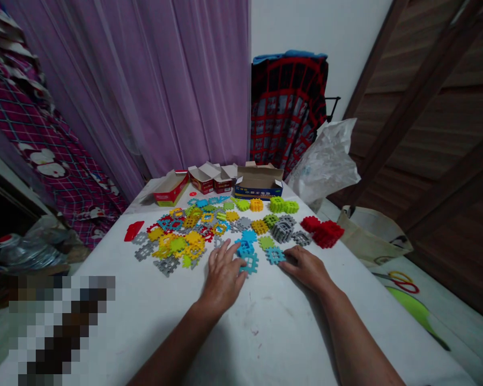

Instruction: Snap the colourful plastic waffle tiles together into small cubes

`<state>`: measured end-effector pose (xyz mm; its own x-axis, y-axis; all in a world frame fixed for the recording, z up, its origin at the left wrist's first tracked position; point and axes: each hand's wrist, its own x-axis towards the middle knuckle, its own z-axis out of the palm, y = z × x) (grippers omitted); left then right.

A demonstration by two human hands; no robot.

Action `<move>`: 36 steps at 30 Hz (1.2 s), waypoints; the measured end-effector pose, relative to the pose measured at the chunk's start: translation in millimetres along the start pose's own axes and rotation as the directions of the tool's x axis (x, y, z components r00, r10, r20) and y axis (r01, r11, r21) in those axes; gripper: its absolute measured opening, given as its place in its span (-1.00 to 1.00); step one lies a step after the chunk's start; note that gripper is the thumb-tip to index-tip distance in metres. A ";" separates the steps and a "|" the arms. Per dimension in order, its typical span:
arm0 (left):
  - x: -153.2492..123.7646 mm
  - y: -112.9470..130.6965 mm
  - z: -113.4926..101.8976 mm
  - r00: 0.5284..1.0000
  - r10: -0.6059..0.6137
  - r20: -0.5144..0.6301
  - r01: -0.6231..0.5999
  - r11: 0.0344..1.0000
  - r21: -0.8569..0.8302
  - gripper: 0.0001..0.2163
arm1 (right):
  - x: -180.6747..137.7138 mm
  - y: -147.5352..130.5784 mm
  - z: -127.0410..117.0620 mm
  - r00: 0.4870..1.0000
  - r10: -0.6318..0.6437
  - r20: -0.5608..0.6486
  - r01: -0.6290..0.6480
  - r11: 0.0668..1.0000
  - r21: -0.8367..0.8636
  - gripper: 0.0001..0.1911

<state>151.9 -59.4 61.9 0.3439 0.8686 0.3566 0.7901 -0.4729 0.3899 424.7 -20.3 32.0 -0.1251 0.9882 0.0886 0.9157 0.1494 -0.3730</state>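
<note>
My left hand rests over the table with its fingers stretched out and apart. Its fingertips are close to a light-blue notched plastic tile and a small stack of blue tiles. To the right, my right hand has thumb and index finger at the edge of another light-blue tile, which lies on the table. A lime-green tile sits just behind that one. Farther back are sorted stacks of grey tiles, red tiles and lime-green tiles.
A loose heap of mixed-colour tiles covers the table's left middle. Open cardboard boxes, including a blue box and a red box, line the back edge. A plastic bag and a cloth bag stand off the right side.
</note>
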 end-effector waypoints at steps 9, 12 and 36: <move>49.0 56.9 36.5 0.999 0.004 0.036 -0.001 0.997 -0.079 -0.90 | -4.8 47.5 -15.0 0.999 0.039 -0.030 -0.041 0.998 -0.044 -0.59; 61.1 73.3 51.6 0.992 -0.077 0.097 0.088 0.990 -0.110 -0.90 | -4.7 54.8 -10.0 0.995 0.071 -0.063 -0.070 0.997 0.019 -0.48; 79.7 91.0 112.7 0.980 -0.185 0.078 0.189 0.980 -0.056 -0.84 | -13.4 77.5 3.9 0.951 0.246 -0.187 -0.185 0.938 0.292 -0.65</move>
<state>308.3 -16.6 30.1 0.2305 0.9498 0.2114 0.8111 -0.3076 0.4974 495.9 -21.8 -1.7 0.1776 0.9700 0.1657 0.7707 -0.0324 -0.6364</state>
